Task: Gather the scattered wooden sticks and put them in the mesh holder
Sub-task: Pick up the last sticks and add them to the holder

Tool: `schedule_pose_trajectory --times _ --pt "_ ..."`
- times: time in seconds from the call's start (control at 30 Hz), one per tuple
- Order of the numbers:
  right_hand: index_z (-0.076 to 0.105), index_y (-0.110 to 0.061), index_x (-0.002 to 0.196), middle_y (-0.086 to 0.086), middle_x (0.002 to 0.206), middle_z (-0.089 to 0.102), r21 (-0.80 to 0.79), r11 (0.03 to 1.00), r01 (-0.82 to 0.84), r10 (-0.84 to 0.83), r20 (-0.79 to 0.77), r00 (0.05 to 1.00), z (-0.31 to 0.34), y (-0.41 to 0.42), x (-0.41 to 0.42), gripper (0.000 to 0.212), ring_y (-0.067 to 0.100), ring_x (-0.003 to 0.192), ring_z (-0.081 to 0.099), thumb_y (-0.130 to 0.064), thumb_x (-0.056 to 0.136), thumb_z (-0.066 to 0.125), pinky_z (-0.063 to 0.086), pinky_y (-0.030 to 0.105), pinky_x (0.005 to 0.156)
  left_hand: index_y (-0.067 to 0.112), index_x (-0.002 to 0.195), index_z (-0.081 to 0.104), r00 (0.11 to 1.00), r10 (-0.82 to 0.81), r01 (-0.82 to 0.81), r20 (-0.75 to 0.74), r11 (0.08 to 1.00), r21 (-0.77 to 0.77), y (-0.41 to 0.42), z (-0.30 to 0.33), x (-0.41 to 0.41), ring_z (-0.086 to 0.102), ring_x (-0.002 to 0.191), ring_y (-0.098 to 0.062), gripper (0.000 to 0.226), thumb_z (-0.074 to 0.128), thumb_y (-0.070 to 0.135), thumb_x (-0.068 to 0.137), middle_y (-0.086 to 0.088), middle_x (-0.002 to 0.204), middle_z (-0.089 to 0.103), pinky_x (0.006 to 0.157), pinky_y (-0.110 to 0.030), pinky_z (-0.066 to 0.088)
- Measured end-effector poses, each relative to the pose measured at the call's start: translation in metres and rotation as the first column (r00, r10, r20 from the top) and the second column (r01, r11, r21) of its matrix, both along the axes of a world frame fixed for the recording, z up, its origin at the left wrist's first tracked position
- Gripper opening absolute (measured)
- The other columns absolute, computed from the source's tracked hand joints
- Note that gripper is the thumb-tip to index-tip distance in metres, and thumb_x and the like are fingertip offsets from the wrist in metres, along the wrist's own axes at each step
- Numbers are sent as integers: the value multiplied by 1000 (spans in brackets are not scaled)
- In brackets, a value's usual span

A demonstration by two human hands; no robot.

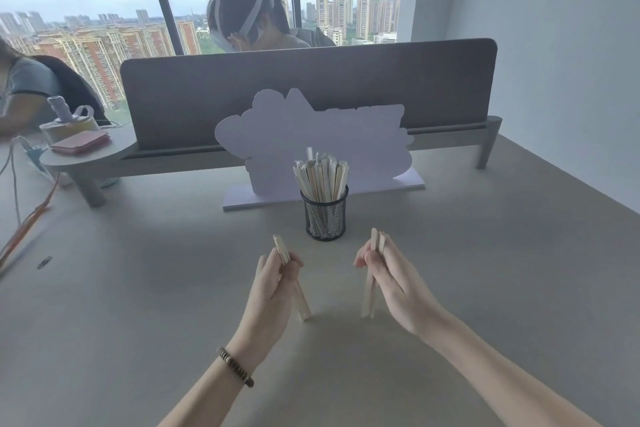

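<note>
Two hands, each clutching a small bundle of wooden sticks, both nearer the camera than the mesh holder.

- Mesh holder: one, black wire, round, upright on the grey table. Crammed with upright sticks; too many and too overlapped to count.
- Left hand: below and left of the holder, well apart from it. Fingers curled and pressed around the left bundle, held steeply tilted, lower ends touching the table, upper ends poking out above the fingers. Exact count unclear; a few at least. One beaded bracelet on the wrist.
- Right hand: below and right of the holder, well apart from it. Thumb and fingers pinched on the right bundle, near upright, lower ends at the table. About three visible; count not certain.
- White cut-out board: one, standing on a flat base just behind the holder.
- Grey divider panel: one, behind the board, on a raised shelf.
- Pink case: one, far left of the holder, on the shelf's rounded end, beside one tape roll.
- Black clip: one, small, on the table far left of the holder.
- Persons beyond the divider: two, one directly behind, one at far left.
</note>
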State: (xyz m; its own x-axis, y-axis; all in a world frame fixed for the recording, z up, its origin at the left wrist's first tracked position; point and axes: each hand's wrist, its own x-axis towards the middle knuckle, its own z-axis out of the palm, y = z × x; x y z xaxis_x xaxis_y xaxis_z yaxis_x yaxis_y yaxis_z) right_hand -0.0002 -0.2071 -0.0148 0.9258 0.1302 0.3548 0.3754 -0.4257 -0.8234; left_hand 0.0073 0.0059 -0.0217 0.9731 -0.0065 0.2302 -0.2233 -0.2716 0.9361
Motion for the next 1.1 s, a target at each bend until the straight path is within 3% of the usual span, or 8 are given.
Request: schedule_pose_trajectory --times 0.1,0.2,0.3,0.4,0.5,0.63,0.93,1.1 --pt "51 -26 93 -11 92 50 -165 986 19 -16 20 1000 3 -7 4 26 15 94 50 -37 106 31 41 28 87 27 84 62 997 -23 6 72 973 230 13 4 4 51 73 -4 22 55 11 98 4 85 52 70 -15 39" --pt "58 -25 92 -19 75 55 -53 998 -38 27 -205 978 16 -10 16 20 5 66 53 -32 105 44 43 26 69 28 81 64 998 -38 24 55 971 240 21 11 13 48 56 -10 18 61 18 95 10 67 52 59 -27 40" --pt "65 -10 93 0 70 62 103 992 -74 104 -332 937 44 -11 37 19 17 60 65 -22 102 54 56 33 64 19 80 69 998 26 -40 61 971 235 19 34 27 59 48 -13 12 67 17 92 0 61 58 57 -21 45" --pt "68 -9 91 10 75 68 169 985 -27 73 -270 960 76 -13 68 17 25 71 74 -16 101 56 57 26 72 17 78 70 995 88 -97 56 975 199 18 65 53 71 55 -13 14 68 21 91 1 60 68 59 -19 47" --pt "69 -1 96 9 76 71 156 987 38 -10 -174 985 99 -13 102 20 27 74 76 -18 99 60 61 38 82 16 81 72 995 72 -79 72 991 105 14 89 85 73 60 -17 12 67 18 92 1 60 70 75 -39 59" --pt "67 -1 95 11 75 73 77 991 109 -105 -53 993 120 -12 132 15 24 66 76 -16 97 64 62 35 72 9 84 71 995 64 -64 78 998 5 5 106 118 70 58 -11 13 66 18 92 8 58 69 81 -51 60" --pt "61 5 91 15 77 76 -137 983 123 -136 -89 987 120 -5 163 19 11 56 72 -13 94 67 43 6 49 8 87 68 998 18 -27 60 988 151 -7 98 150 72 58 -19 5 67 12 90 -2 66 69 70 -48 63" --pt "64 3 90 14 75 75 -88 990 110 -123 -170 978 120 -4 176 22 24 61 75 -18 97 62 55 21 63 5 89 64 995 41 -61 93 973 222 -11 95 151 72 57 -18 4 66 8 89 -10 72 72 57 -24 59"
